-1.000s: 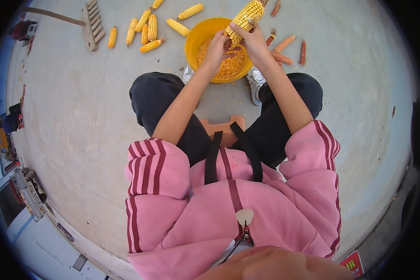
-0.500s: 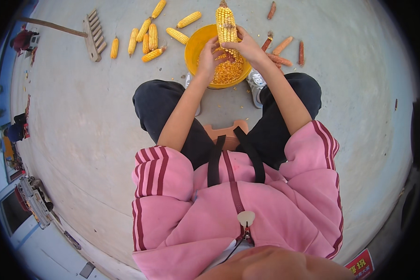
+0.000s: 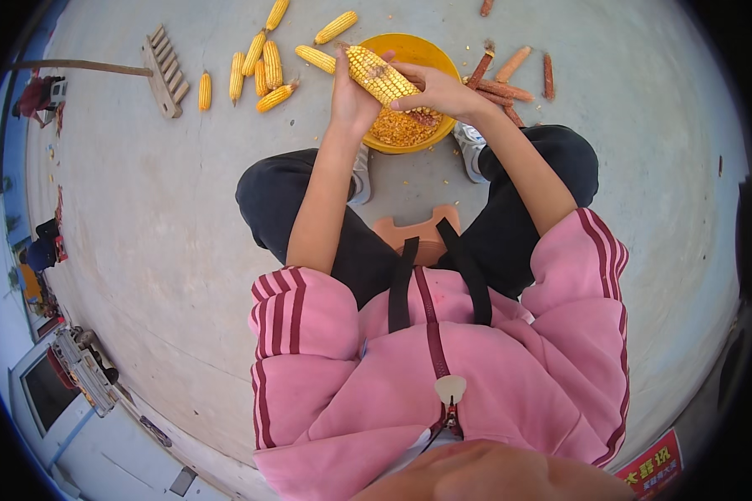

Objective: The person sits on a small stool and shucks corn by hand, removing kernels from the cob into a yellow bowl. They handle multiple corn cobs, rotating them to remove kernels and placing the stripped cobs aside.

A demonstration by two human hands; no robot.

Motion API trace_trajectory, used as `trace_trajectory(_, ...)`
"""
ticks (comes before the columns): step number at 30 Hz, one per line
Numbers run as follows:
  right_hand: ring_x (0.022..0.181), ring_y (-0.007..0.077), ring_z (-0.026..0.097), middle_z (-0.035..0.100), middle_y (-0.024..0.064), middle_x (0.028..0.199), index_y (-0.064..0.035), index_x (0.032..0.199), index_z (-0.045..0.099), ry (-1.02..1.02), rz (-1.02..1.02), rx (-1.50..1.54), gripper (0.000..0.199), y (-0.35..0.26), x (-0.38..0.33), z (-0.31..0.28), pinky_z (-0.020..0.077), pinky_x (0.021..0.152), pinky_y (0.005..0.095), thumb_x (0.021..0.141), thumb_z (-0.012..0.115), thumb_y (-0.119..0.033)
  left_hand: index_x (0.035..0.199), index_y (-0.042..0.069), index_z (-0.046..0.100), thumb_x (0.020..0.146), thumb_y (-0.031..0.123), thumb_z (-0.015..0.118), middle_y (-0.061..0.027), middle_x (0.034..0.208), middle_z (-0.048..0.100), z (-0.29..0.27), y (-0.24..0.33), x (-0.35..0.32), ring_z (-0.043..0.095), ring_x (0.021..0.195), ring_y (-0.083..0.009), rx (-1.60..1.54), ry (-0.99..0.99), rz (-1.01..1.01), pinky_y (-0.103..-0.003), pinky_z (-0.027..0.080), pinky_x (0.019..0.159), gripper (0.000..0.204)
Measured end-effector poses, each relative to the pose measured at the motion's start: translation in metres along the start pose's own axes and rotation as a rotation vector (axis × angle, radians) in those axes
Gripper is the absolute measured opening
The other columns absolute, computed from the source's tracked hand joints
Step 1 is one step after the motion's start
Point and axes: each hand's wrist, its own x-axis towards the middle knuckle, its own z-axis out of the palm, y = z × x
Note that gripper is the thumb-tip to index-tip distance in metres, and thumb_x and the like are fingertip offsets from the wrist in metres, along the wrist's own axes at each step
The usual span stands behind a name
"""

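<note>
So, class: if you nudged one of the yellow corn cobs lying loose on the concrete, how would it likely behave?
The loose cobs look round and tapered, so one would probably roll in a curve. Like the cob gripped by both hands, they seem stiff, unlikely to bend.

Cob's (image 3: 382, 77) near end (hand-hidden)

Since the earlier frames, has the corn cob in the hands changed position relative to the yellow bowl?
Yes. The corn cob has swung from the yellow bowl's right rim toward its left rim, still held over it.
</note>
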Motion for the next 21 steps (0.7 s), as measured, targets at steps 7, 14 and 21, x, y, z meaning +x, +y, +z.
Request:
trace_trajectory(7, 0.104, 0.0127, 0.048, 0.052, 0.0070, 0.111, -0.0012, 0.132, 0.034, -0.139, 0.103, 0.266, 0.066, 0.008, 0.007, -0.006, 0.0391, 0.086, 0.0261, 0.081, 0.065, -0.029, 0.097, 0.006, 0.049, 0.091, 0.049, 0.033, -0.0125, 0.097, 0.056, 0.005, 0.025, 0.012, 0.049, 0.111, -0.0279, 0.123, -0.028, 0.003, -0.041, 0.041, 0.094, 0.047)
trace_trajectory(14, 0.083, 0.0107, 0.052, 0.052, 0.0039, 0.097, -0.0033, 0.120, 0.040, -0.376, 0.160, 0.162, 0.047, -0.008, 0.023, -0.029, 0.0430, 0.070, 0.0266, 0.084, 0.061, -0.026, 0.093, 0.008, 0.051, 0.089, 0.032, 0.047, -0.0085, 0.088, 0.056, 0.004, 0.056, 0.040, 0.054, 0.096, -0.0240, 0.132, -0.131, -0.096, -0.038, 0.045, 0.088, 0.024)
trace_trajectory(21, 0.091, 0.0149, 0.052, 0.052, 0.0089, 0.100, -0.0008, 0.122, 0.037, -0.179, 0.032, -0.175, 0.057, -0.003, 0.034, -0.034, 0.0436, 0.076, 0.0281, 0.081, 0.064, -0.030, 0.092, 0.008, 0.048, 0.088, 0.024, 0.050, -0.0070, 0.087, 0.056, 0.011, 0.050, 0.060, 0.056, 0.087, -0.0210, 0.167, -0.094, -0.002, -0.033, 0.047, 0.081, 0.017)
